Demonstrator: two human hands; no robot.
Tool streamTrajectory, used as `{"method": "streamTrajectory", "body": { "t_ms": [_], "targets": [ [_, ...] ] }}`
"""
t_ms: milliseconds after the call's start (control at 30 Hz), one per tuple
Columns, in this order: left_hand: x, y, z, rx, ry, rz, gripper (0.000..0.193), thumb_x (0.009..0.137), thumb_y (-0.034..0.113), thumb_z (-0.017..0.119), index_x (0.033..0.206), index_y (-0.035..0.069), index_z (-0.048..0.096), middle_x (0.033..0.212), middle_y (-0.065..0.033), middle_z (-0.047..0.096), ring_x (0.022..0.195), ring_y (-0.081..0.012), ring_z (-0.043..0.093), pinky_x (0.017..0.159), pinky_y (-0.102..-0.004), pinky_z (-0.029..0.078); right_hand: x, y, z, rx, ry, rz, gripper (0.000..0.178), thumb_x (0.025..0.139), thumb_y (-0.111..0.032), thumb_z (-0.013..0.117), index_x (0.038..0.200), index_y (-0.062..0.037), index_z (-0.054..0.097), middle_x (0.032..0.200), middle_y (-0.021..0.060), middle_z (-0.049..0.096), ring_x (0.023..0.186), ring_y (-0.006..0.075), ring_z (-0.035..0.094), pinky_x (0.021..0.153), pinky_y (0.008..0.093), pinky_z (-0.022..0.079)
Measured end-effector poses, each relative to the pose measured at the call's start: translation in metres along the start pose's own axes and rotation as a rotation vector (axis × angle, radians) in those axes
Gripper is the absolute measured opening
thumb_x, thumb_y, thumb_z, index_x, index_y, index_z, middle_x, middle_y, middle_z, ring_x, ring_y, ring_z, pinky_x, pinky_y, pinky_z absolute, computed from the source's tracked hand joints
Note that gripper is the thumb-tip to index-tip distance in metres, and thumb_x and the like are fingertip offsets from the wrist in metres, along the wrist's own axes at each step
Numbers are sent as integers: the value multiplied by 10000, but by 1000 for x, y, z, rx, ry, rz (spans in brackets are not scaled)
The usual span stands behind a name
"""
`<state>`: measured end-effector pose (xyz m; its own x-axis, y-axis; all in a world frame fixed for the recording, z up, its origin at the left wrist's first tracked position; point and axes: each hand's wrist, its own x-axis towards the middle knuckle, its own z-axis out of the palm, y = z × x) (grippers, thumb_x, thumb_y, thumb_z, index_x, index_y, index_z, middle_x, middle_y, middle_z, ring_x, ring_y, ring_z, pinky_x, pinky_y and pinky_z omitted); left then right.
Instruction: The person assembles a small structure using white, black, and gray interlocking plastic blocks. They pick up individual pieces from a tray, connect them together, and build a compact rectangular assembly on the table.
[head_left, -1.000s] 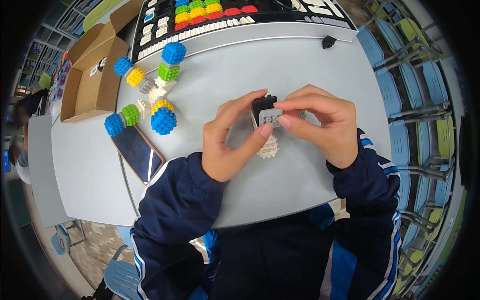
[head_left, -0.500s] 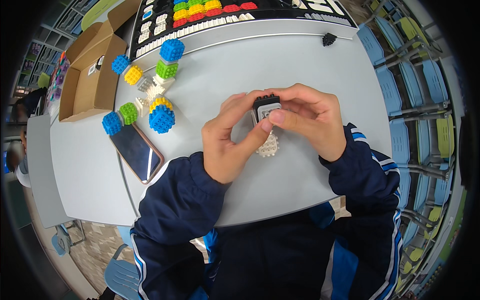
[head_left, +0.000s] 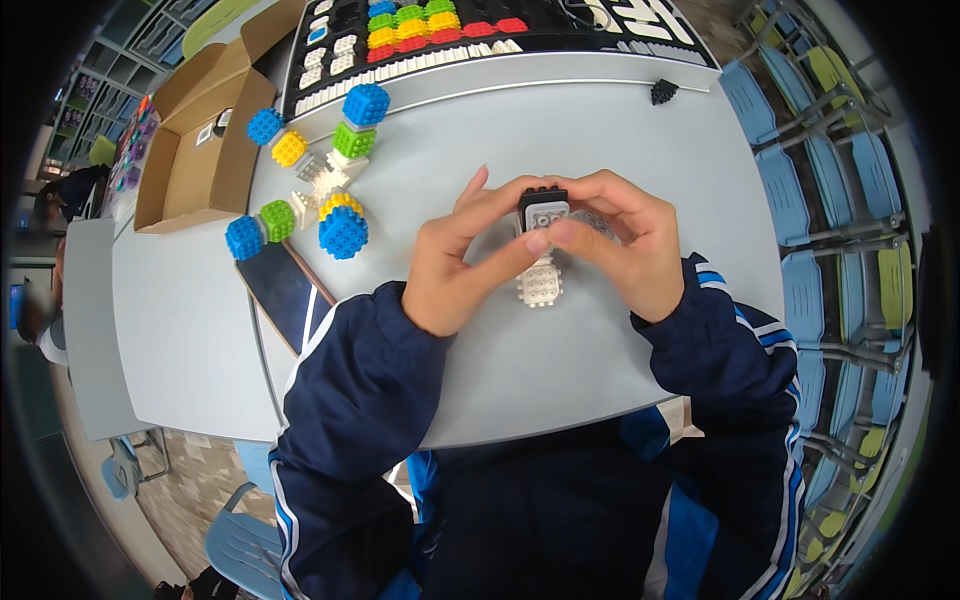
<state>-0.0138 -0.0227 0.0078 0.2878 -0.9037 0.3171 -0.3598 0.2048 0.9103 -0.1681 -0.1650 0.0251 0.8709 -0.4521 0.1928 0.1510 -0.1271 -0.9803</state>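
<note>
Your left hand (head_left: 450,260) and right hand (head_left: 638,245) are grasping the black block (head_left: 545,196) and grey piece (head_left: 547,213) over the table (head_left: 560,390), a white block (head_left: 540,286) jutting below. Your 2 thumbs (head_left: 565,232) are resting low; pressing squarely, evenly, likely seats the grey piece best.

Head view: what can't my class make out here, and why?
Head view: gray block, lower part hidden by the thumbs of the left hand and right hand.
Head view: phone, lower end covered by the left sleeve.
Head view: parts tray, far side cut off by the picture's top edge.
</note>
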Motion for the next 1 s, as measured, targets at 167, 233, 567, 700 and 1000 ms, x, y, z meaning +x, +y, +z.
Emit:
{"method": "streamTrajectory", "body": {
  "t_ms": [167,233,567,700,1000],
  "targets": [
    [-36,29,-14,186,109,6,806,825,132,778,1498,-23,363,1497,-231,456,1400,-340,443,1167,-448,298,1,5,-6,-263,-40,-132,502,794,-132,826,1244,-15,638,1362,164,594,1220,245,598,999,345,477],
    [-62,40,-38,498,186,35,688,820,84,759,1424,-63,463,1441,-246,512,1356,-374,482,1132,-428,350,0,1,-11,-390,-21,-196,521,779,-147,835,1247,-29,640,1373,166,584,1233,272,590,1005,350,477],
    [-186,-1,-114,1315,377,-296,426,1010,200,469,1392,16,513,1371,-84,613,1394,-288,434,1202,-549,75,-14,12,-56,-700,-66,-223,485,785,-149,810,1231,-43,648,1308,141,617,1156,325,605,977,380,493],
    [-179,5,-101,1288,461,-180,438,996,115,484,1422,9,471,1374,-148,598,1345,-282,499,1206,-537,82,-19,23,-57,-765,-167,-214,457,777,-136,814,1196,-37,658,1264,137,636,1104,326,622,953,378,508],
    [-98,45,-30,613,138,81,523,792,45,665,1297,-31,553,1348,-260,563,1198,-390,576,1023,-470,434,-13,-21,-34,-450,38,-526,484,689,-25,862,1140,-39,685,1205,164,620,1042,267,641,848,351,525]
  ]
}}
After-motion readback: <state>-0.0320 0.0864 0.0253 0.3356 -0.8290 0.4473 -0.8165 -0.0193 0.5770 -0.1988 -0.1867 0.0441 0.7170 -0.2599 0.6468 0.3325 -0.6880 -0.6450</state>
